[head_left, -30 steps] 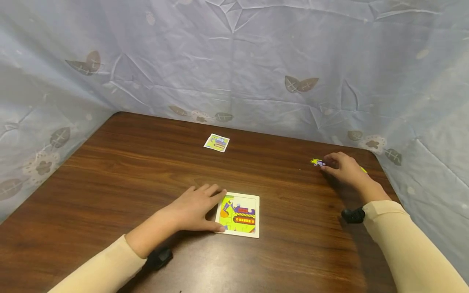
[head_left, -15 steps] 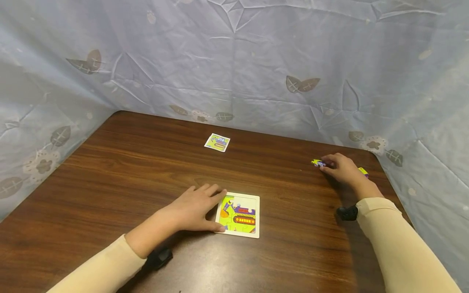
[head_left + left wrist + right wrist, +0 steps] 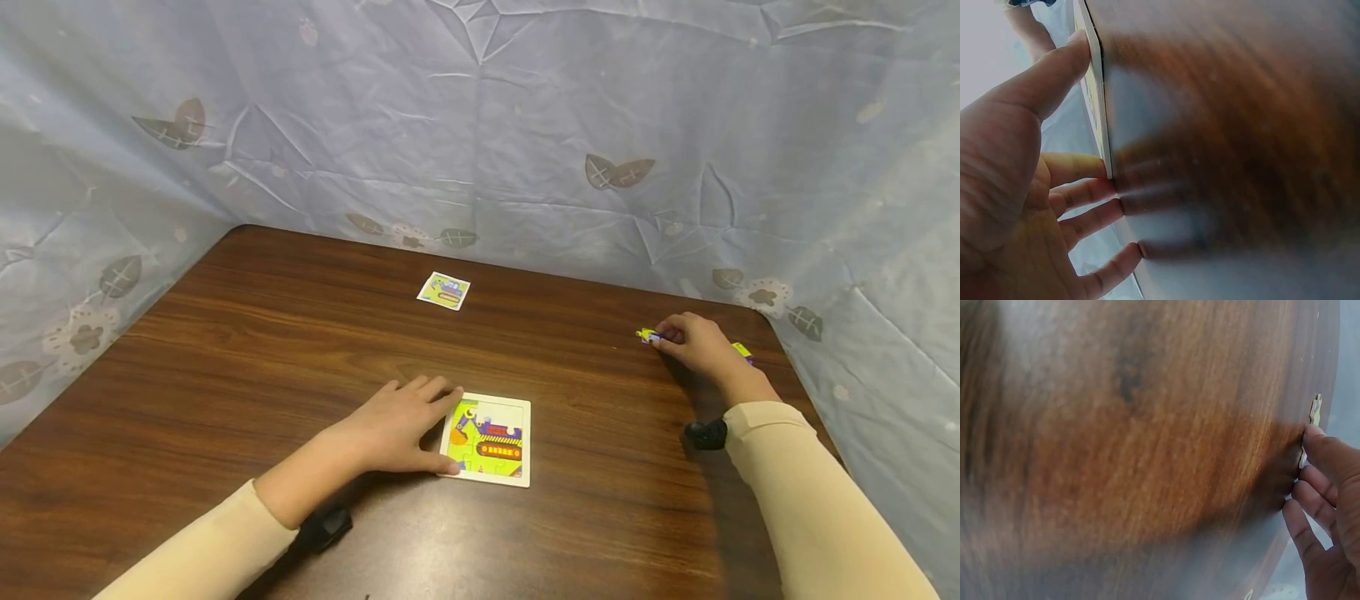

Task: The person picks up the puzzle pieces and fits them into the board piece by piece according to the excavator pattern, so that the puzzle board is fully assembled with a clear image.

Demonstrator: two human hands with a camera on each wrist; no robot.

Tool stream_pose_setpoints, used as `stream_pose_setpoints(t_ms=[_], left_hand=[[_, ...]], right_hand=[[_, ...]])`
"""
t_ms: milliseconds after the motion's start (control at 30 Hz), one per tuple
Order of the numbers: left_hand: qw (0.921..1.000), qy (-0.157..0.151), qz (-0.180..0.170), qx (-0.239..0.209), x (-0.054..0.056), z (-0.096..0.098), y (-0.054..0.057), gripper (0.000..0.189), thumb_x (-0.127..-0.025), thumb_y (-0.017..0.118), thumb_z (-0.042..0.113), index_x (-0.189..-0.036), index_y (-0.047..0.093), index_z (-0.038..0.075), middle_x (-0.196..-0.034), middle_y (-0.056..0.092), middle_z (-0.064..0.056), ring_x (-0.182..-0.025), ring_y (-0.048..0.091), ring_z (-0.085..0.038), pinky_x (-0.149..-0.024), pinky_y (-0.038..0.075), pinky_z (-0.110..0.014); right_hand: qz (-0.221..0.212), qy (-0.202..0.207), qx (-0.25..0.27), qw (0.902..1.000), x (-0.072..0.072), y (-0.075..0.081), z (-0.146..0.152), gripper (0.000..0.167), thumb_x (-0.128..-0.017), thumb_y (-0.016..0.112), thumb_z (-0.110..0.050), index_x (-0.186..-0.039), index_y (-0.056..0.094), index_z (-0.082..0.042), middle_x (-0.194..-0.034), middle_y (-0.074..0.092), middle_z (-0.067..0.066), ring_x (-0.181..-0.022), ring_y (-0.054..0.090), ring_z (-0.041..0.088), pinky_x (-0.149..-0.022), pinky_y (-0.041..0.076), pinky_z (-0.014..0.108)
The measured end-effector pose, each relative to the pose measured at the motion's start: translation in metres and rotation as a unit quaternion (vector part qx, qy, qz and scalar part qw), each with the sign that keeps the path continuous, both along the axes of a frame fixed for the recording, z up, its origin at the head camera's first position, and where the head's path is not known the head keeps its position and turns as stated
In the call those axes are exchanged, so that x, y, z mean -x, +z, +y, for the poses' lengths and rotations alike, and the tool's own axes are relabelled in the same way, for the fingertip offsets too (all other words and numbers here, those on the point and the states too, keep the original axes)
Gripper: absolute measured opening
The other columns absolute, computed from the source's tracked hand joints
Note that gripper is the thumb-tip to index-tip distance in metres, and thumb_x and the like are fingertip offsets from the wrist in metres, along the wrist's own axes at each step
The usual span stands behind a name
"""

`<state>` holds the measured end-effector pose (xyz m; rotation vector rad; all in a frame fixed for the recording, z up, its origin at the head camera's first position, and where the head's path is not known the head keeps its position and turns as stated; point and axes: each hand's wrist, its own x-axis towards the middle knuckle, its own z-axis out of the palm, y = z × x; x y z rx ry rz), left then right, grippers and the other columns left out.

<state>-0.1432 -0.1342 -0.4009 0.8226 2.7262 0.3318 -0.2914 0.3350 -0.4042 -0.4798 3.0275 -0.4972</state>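
Note:
A square jigsaw board (image 3: 527, 446) with a white rim and a digger picture lies mid-table, with gaps at its upper right. My left hand (image 3: 393, 427) rests at the board's left side, fingers spread. Its thumb (image 3: 1072, 59) lies on the rim near one corner, and its index finger touches the other left corner. Toward the far right, my right hand (image 3: 699, 346) pinches a yellow-and-purple puzzle piece (image 3: 646, 335) at the tabletop. In the right wrist view, the thumb covers part of this piece (image 3: 1316, 409). Another puzzle piece (image 3: 742, 351) lies just beyond the right wrist, partly hidden.
A small picture card (image 3: 444, 291) showing the digger lies near the back of the brown wooden table (image 3: 300, 325). Grey curtain cloth (image 3: 525, 108) with leaf prints hangs behind the table and along both sides.
The right hand has drawn slightly inward, its thumb now covering more of the piece. More of the other piece shows behind the wrist. The left hand and board have stayed put.

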Motion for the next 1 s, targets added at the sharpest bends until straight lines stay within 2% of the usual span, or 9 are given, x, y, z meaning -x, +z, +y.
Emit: stream_pose_setpoints(t_ms=[300,500,667,1000], left_hand=[[1.0,-0.002,0.0,-0.003,0.0,0.002,0.002,0.099,-0.087,0.074,0.067,-0.162,0.04,0.012,-0.164,0.043,-0.011,-0.154,0.039,-0.042,-0.12,0.032,-0.072],[1.0,0.002,-0.006,-0.002,0.0,0.001,0.002,0.099,-0.087,0.075,0.066,-0.162,0.04,0.012,-0.165,0.042,-0.012,-0.155,0.037,-0.042,-0.121,0.031,-0.072],[1.0,-0.001,-0.001,-0.001,0.0,0.0,0.001,0.099,-0.087,0.074,0.067,-0.162,0.04,0.011,-0.164,0.044,-0.012,-0.154,0.039,-0.041,-0.12,0.032,-0.072],[1.0,-0.002,0.002,0.001,0.0,0.001,0.001,0.098,-0.088,0.074,0.067,-0.162,0.04,0.011,-0.164,0.043,-0.013,-0.154,0.039,-0.042,-0.12,0.032,-0.073]], right_hand=[[0.008,0.015,-0.005,0.9998,-0.002,0.004,-0.001,0.024,-0.097,0.072,-0.015,-0.103,0.069,0.008,-0.097,0.072,0.023,-0.089,0.069,0.034,-0.083,0.056,0.052],[0.011,0.017,0.011,0.9997,-0.008,0.01,-0.013,0.025,-0.097,0.072,-0.018,-0.104,0.069,0.006,-0.096,0.074,0.021,-0.088,0.07,0.031,-0.081,0.056,0.047],[0.011,0.03,0.024,0.9992,-0.015,0.021,-0.033,0.025,-0.098,0.071,-0.019,-0.108,0.069,0.004,-0.097,0.075,0.018,-0.09,0.071,0.03,-0.082,0.057,0.045],[0.037,0.104,0.048,0.9927,-0.036,0.041,-0.092,0.02,-0.097,0.073,-0.016,-0.106,0.07,0.001,-0.095,0.075,0.013,-0.087,0.071,0.024,-0.078,0.059,0.042]])
